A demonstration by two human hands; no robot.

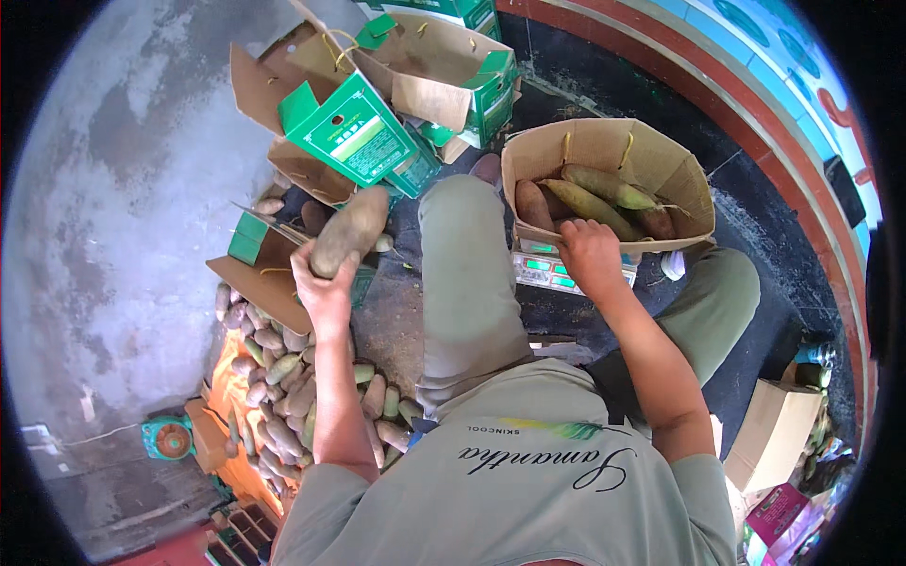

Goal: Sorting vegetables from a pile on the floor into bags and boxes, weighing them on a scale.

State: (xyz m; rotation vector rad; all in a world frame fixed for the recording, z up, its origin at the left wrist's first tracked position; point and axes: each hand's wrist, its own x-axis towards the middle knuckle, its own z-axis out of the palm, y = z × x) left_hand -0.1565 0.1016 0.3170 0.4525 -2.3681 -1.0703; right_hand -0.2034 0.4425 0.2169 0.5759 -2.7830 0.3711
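My left hand (pixel 326 288) is wrapped round the lower end of a thick, soil-coated radish (pixel 351 231) and holds it up in front of the green boxes. My right hand (pixel 592 255) curls its fingers over the near rim of an open cardboard box (pixel 675 170); its fingertips are close to the radishes inside. Several long radishes, greenish and brown, lie in that box, among them a green-tipped radish (pixel 604 186). Under the box is a scale (pixel 547 272) with lit green displays.
A heap of radishes (pixel 283 377) covers an orange sheet (pixel 225 363) at my left. Green cartons (pixel 363 132) with raised flaps crowd the far left. A closed brown box (pixel 779 429) stands at the right. A teal fan-like device (pixel 168 440) is by the left wall.
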